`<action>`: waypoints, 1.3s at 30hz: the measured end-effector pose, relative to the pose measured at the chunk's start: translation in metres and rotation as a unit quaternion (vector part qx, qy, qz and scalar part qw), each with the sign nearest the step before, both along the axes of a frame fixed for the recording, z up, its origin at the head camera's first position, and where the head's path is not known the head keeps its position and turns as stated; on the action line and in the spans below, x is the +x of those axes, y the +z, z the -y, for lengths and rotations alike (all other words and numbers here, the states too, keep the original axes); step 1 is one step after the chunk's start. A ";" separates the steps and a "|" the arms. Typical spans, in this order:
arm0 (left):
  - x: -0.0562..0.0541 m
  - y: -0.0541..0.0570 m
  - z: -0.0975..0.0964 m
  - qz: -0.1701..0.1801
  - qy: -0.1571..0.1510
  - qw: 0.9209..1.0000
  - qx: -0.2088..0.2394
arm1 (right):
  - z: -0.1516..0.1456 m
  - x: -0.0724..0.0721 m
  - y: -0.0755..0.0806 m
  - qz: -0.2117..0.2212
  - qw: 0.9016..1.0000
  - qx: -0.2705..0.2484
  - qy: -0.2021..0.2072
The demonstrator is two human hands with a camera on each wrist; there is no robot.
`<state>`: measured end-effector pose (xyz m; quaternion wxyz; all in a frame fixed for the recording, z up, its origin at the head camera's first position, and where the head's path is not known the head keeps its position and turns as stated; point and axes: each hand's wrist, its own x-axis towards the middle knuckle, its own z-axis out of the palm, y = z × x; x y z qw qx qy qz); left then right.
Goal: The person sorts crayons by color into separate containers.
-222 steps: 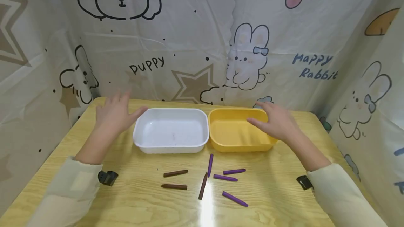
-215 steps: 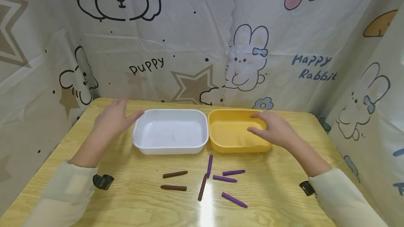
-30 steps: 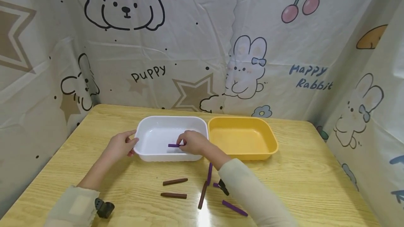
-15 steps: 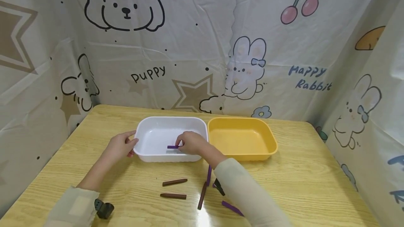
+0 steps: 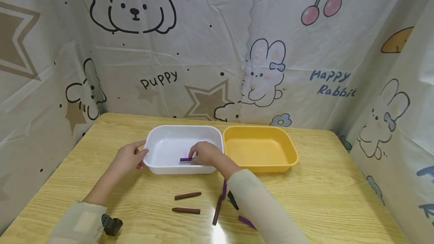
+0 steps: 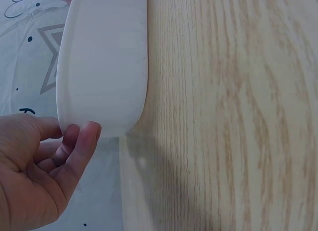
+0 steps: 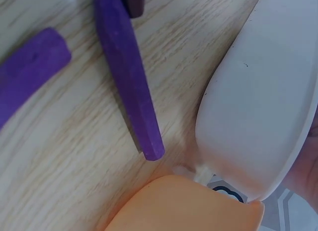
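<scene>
In the head view, my right hand (image 5: 205, 153) reaches into the white tray (image 5: 162, 169). It pinches a purple crayon (image 5: 185, 159) low over the tray's floor, and the hand covers the crayon's right end. My left hand (image 5: 127, 156) holds the left end of the white tray, its fingers (image 6: 82, 146) against the outer wall in the left wrist view. Brown crayons (image 5: 186, 211) lie on the table in front of the tray. Purple crayons (image 7: 131, 82) lie beside them, partly covered by the right sleeve in the head view.
A yellow tray (image 5: 260, 169) stands right against the white one. The wooden table (image 5: 332, 183) is backed by a printed cloth (image 5: 203, 40) on three sides. Black wrist cameras (image 5: 112, 224) sit at both cuffs.
Earlier both hands were spread over the trays. Since then my left hand has taken the white tray's end and my right hand a purple crayon. In the last second the crayon has lowered slightly.
</scene>
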<state>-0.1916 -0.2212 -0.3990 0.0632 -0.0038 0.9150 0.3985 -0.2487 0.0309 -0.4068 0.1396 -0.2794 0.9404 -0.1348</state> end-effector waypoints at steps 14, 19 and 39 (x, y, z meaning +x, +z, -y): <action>0.001 0.000 -0.001 0.003 0.005 1.000 -0.006 | 0.001 -0.002 -0.002 0.016 1.000 -0.002 -0.009; 0.001 -0.001 -0.001 0.005 0.005 1.000 -0.007 | 0.001 -0.002 -0.002 0.023 1.000 -0.001 -0.011; 0.000 -0.002 0.001 -0.001 0.003 1.000 -0.004 | -0.002 -0.002 0.004 0.003 1.000 -0.008 -0.012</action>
